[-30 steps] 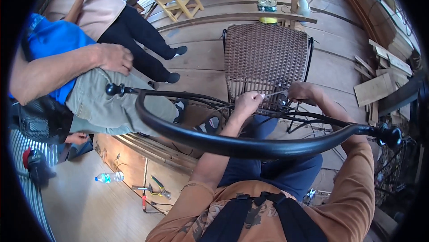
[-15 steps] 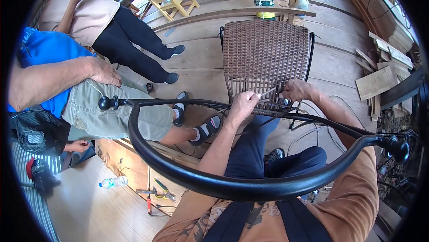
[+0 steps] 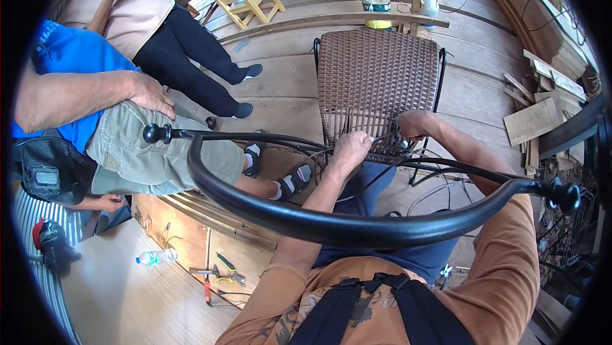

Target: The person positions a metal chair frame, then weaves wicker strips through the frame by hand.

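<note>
A brown woven rattan panel (image 3: pixel 379 74) is set in a black metal chair frame; its weave is dense at the far side and has open gaps at the near side. By those gaps my left hand (image 3: pixel 348 154) is closed, pinching a thin rattan strip (image 3: pixel 382 136). My right hand (image 3: pixel 414 125) is closed at the right side of the weave, at the strip's other end; its fingertips are partly hidden. A thick black curved tube (image 3: pixel 319 220) of the frame arches across in front of me, over my forearms. Loose dark strands trail below my hands.
A person in a blue shirt (image 3: pixel 83 51) sits close on my left, with another person (image 3: pixel 137 20) beyond. Pliers (image 3: pixel 227 270) and a plastic bottle (image 3: pixel 157 257) lie at lower left. Wood offcuts (image 3: pixel 535 118) are piled at right. A yellow stool (image 3: pixel 252 4) stands behind.
The curved tube has shifted upward in view as my body leaned. My right hand has turned and moved slightly up and left. The strip between my hands shows less.
</note>
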Available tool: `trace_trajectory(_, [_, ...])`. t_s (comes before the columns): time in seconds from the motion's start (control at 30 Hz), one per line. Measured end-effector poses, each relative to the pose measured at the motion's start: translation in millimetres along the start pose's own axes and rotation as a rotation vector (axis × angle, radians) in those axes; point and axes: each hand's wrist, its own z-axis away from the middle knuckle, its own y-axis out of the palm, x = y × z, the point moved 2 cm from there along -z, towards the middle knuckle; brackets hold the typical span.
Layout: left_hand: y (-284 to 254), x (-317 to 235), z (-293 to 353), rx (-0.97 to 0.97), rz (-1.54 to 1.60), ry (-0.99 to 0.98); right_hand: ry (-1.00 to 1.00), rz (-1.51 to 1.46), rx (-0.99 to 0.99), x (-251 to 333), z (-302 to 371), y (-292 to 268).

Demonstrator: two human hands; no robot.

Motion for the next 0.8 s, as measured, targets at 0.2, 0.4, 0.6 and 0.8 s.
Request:
trace_trajectory(0.2, [8.3, -6.9, -15.3, 0.036, -0.116, 0.053, -0.009, -0.776, -0.171, -28.5, 33.1, 27.1])
trace_trajectory(0.4, [3.9, -10.3, -16.6, 0.069, -0.136, 0.059, 0.365, -0.641, -0.047, -21.4, 37.3, 17.5])
trace_trajectory(0.6, [-1.8, -13.0, -13.3, 0.081, 0.007, 0.02, 0.071, -0.208, -0.243, -31.6, 30.0, 39.9])
trace_trajectory(0.8, [-3.8, -17.0, -32.0, 0.173, -0.037, 0.081, 0.204, -0.678, -0.424, -18.9, 49.8, 39.3])
